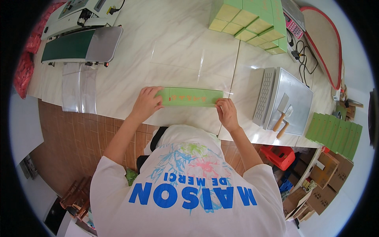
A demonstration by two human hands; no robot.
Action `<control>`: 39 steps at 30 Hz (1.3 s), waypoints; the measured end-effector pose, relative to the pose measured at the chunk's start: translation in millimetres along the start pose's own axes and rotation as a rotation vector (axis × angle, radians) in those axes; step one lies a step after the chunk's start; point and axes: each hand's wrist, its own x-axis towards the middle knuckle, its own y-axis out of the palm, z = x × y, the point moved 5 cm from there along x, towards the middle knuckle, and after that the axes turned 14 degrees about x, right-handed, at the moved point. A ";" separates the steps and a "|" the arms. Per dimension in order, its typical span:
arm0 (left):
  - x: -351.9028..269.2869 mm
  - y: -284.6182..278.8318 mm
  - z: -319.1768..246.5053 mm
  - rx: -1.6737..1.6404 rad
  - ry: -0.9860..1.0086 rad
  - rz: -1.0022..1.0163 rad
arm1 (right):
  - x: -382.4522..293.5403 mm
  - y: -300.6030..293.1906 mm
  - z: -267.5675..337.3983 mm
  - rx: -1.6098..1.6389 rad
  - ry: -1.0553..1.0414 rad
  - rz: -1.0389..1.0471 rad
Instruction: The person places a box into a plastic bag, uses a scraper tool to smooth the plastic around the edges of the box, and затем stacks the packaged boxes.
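Observation:
A long, narrow green box (192, 97) with orange writing lies crosswise in front of me, near the front edge of the marble-patterned table (177, 65). My left hand (149, 100) grips its left end, fingers over the top edge and thumb at the near side. At the right end, my right hand (226, 111) pinches the near corner between thumb and fingers. Clear plastic film seems to cover the box; its outline is hard to make out. Faint glossy lines, perhaps more clear film (177, 57), show on the tabletop just beyond it.
A sealing machine (71, 44) stands at the back left, clear plastic sheets (79, 89) hanging below it. Stacked green boxes (248, 23) are at the back right. A metal-topped appliance (291, 100) on the right bears two wooden-handled scrapers (281, 118). More green boxes (334, 133) stand beyond.

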 end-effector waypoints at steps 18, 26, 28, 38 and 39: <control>-9.8 5.4 5.8 0.016 -0.010 -0.183 | 7.6 -10.9 -6.6 -0.020 -0.044 0.188; -5.2 -0.6 6.1 -0.165 -0.198 -0.190 | 11.4 -10.3 -10.6 0.120 0.088 0.070; -4.8 0.2 6.6 -0.172 -0.207 -0.186 | 12.8 -10.2 -9.6 0.128 0.093 0.059; -4.2 5.1 4.6 -0.172 -0.247 -0.259 | 12.8 -6.2 -12.9 0.118 0.101 0.025; -4.4 6.3 5.1 -0.178 -0.250 -0.261 | 13.3 -5.9 -12.6 0.118 0.105 0.025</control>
